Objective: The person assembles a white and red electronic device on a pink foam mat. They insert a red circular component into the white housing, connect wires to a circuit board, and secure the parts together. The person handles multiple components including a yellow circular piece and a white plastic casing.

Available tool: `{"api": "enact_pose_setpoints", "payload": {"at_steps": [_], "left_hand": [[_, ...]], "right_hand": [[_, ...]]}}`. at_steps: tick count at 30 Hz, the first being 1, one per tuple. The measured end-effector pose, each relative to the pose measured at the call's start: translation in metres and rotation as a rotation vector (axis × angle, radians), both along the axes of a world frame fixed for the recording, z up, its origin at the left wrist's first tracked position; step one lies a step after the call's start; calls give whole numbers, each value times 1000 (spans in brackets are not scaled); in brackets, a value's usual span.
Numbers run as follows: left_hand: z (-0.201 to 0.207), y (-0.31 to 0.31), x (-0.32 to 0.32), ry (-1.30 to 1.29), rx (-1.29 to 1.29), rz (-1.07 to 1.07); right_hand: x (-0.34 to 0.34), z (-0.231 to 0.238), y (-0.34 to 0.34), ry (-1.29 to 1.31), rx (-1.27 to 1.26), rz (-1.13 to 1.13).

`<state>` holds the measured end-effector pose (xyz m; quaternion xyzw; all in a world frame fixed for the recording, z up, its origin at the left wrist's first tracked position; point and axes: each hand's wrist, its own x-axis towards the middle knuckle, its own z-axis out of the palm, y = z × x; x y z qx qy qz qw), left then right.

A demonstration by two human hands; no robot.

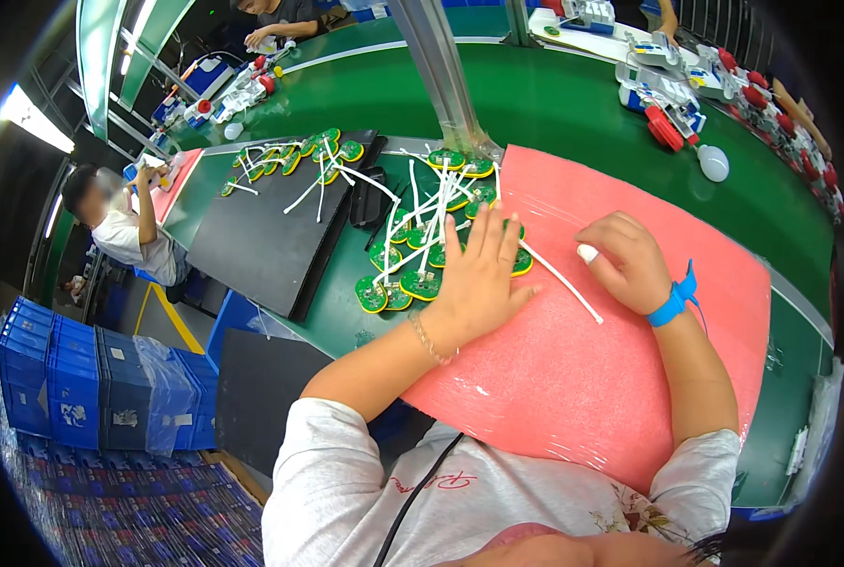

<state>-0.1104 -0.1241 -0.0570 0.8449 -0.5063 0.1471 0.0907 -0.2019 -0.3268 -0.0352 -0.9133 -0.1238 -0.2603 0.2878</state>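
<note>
My left hand (478, 274) lies with its fingers stretched out over the right side of a pile of small green circuit boards (422, 283) with yellow edges and white cables. The boards under its fingers are partly hidden. One white cable (565, 285) runs from a board beside that hand onto a pink foam mat (535, 378). My right hand (630, 265) is over the mat, its fingers loosely bent and the thumb apart from them. A white covering (587, 252) shows at one fingertip. I see nothing held in either hand; a blue band (675, 300) circles my right wrist.
More cabled boards (323, 156) lie on black sheets (261, 227) to the left. A metal post (431, 76) rises behind the pile. Beyond it, a green belt (573, 99) carries white-and-red devices (663, 104). Blue crates (72, 378) stand lower left; people sit at neighbouring places.
</note>
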Motion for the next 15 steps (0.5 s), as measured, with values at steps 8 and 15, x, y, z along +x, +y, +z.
{"api": "enact_pose_setpoints", "payload": {"at_steps": [8, 15], "left_hand": [[127, 1, -58, 874, -527, -705], [171, -20, -170, 1232, -1603, -615]], "right_hand": [[-87, 92, 45, -136, 970, 724], [-174, 157, 88, -290, 1249, 41]]}}
